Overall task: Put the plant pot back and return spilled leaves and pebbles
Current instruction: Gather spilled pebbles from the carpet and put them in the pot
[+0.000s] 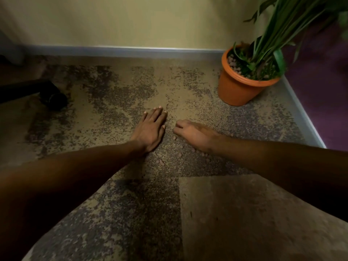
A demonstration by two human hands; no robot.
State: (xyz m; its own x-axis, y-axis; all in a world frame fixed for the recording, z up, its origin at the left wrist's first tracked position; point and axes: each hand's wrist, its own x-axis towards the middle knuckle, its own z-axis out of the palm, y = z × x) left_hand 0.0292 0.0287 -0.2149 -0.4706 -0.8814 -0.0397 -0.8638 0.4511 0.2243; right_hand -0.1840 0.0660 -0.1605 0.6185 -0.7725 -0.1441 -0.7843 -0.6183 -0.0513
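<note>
The orange plant pot (239,85) stands upright in the far right corner of the carpet (116,102), against the skirting. The left hand (150,129) lies flat on the carpet, fingers extended and pressed together. The right hand (194,134) rests beside it, fingers curled loosely; no grasp can be confirmed. Small pebbles (178,154) lie scattered between and just near both hands.

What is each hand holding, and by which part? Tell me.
Left hand lies flat on the carpet, holding nothing. Right hand is cupped over loose pebbles; whether it grips any cannot be told.
</note>
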